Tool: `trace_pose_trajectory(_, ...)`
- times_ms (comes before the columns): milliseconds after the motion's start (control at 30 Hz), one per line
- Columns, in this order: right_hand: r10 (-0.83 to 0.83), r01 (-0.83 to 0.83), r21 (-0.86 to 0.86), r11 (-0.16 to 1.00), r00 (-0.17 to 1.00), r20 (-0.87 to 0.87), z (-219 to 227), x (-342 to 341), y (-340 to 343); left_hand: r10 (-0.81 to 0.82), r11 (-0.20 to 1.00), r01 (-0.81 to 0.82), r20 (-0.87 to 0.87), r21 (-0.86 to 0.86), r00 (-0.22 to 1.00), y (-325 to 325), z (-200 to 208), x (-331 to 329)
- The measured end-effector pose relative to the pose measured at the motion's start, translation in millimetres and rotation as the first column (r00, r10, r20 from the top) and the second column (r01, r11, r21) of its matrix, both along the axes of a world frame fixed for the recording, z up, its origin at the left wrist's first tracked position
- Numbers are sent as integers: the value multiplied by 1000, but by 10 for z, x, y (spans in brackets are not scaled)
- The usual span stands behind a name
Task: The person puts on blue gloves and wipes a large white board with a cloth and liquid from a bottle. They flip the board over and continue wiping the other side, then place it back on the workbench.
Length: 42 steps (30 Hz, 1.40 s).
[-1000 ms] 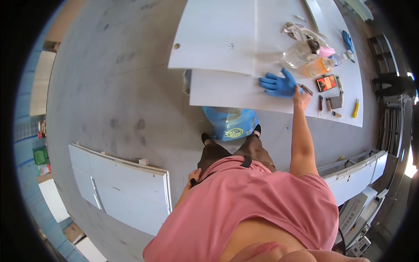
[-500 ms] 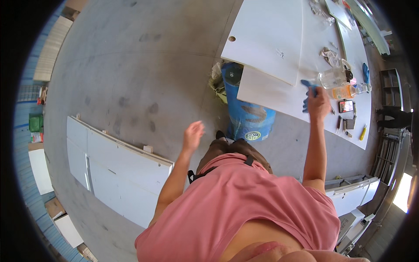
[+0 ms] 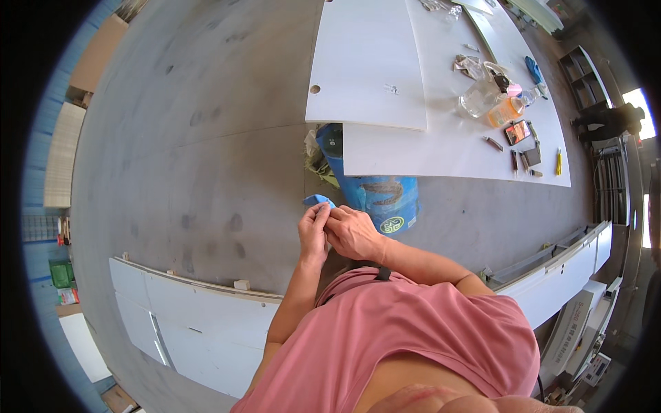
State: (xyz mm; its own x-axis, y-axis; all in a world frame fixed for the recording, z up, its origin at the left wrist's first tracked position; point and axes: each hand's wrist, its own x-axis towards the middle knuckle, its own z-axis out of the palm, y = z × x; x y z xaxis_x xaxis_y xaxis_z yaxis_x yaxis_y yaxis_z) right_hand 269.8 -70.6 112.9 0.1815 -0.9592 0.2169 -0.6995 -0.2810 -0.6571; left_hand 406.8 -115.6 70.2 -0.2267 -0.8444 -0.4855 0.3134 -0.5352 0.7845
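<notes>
In front of my waist, both hands meet at a blue work glove (image 3: 318,200), whose upper part sticks out above my fingers; the rest is hidden in them. My left hand (image 3: 314,235) pinches it between thumb and fingers. My right hand (image 3: 356,234) is closed at the glove's lower end, knuckles up, touching the left hand. Just beyond the hands stands a blue drum-shaped container (image 3: 385,199), partly under the table. A second blue glove (image 3: 533,69) lies toward the right edge of the white tabletop (image 3: 447,155).
A white panel (image 3: 365,65) lies on the tabletop. To its right are a clear jug (image 3: 478,100), an orange bottle (image 3: 506,111), a phone (image 3: 517,133), a yellow knife (image 3: 559,162) and several small tools. White panels (image 3: 213,323) lie low at left. A person (image 3: 609,122) stands far right.
My right hand has come left from above the table with the blue glove, down to my waist. My left hand has moved in and taken hold of it. The view has shifted.
</notes>
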Motion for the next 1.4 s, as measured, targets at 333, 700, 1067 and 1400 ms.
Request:
trace_pose_trajectory(333, -7, 28, 211, 977, 995, -97, -169, 786, -527, -63, 950, 167, 361, -265, 931, -619, -145, 778)
trace_pose_trajectory(700, -106, 108, 392, 913, 994, -28, -252, 2126, -1994, -143, 773, 475, 614, -421, 776, -2063, -273, 2312)
trace_pose_trajectory(1067, -887, 47, 893, 448, 151, 437, -1148, 1953, -3689, 36, 291, 716, 755, -635, 655, -3338, -359, 2037)
trace_pose_trajectory(1400, -811, 315, 750, 582, 162, 562, -891, 1478, -5546, -69, 534, 584, 656, -612, 751, -5063, -164, 1392)
